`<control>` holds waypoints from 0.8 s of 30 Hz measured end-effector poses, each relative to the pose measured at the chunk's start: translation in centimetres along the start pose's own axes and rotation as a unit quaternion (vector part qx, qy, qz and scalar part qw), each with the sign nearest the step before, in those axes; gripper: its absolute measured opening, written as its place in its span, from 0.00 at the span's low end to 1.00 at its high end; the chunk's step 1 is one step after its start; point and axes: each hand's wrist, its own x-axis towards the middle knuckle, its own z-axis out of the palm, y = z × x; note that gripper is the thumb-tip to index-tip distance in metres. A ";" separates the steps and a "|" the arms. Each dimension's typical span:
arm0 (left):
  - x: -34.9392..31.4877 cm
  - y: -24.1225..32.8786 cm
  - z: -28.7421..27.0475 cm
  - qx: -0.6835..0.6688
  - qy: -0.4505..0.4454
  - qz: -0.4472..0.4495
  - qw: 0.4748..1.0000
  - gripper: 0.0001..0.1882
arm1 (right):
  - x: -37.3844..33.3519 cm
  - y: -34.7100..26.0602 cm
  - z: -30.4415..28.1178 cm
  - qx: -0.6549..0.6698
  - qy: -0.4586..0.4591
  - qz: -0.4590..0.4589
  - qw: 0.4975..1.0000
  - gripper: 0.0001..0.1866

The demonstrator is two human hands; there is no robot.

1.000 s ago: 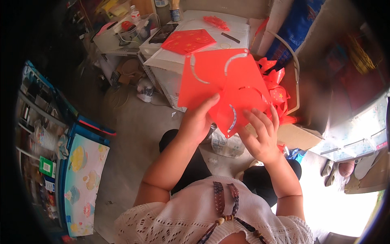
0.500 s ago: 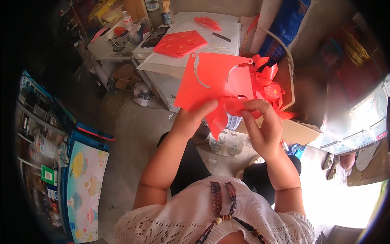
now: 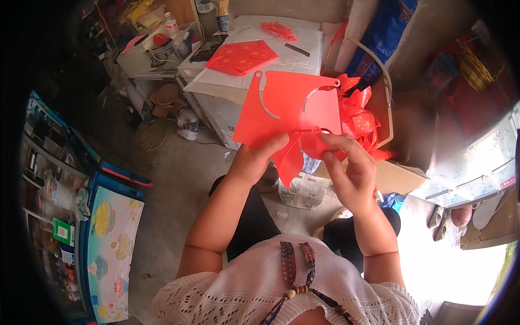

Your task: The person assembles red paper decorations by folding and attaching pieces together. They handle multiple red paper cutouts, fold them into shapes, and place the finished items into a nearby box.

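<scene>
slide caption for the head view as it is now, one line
Left hand holds a slit red sheet, right hand pinches its curled flap, near a box of red pieces.

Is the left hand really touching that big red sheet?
Touching. The head view shows it: the left hand's thumb lies flat over the red sheet's near part, while its other fingers are mostly hidden behind.

The left hand (image 3: 253,160) grips, thumb uppermost, and the right hand (image 3: 356,177) pinches, outer fingers probably curled.
</scene>
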 end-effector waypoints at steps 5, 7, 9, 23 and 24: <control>-0.1 -0.1 -0.5 -0.036 -0.028 -0.031 0.999 0.25 | 0.1 0.1 0.7 0.073 0.014 0.060 0.995 0.15; -0.2 -0.1 -0.9 -0.085 -0.074 -0.039 0.993 0.33 | 0.1 0.0 0.9 0.111 -0.001 0.093 0.989 0.14; -0.2 -0.2 -1.2 -0.126 -0.154 -0.016 0.980 0.44 | -0.1 0.0 0.9 0.133 -0.004 0.119 0.984 0.14; -0.9 -1.7 2.7 0.112 -0.138 0.150 0.973 0.60 | -0.1 -1.0 4.7 0.262 0.129 0.164 0.942 0.14; -1.1 -1.6 2.9 0.115 -0.138 0.143 0.973 0.59 | -0.2 -0.9 4.8 0.262 0.125 0.164 0.943 0.14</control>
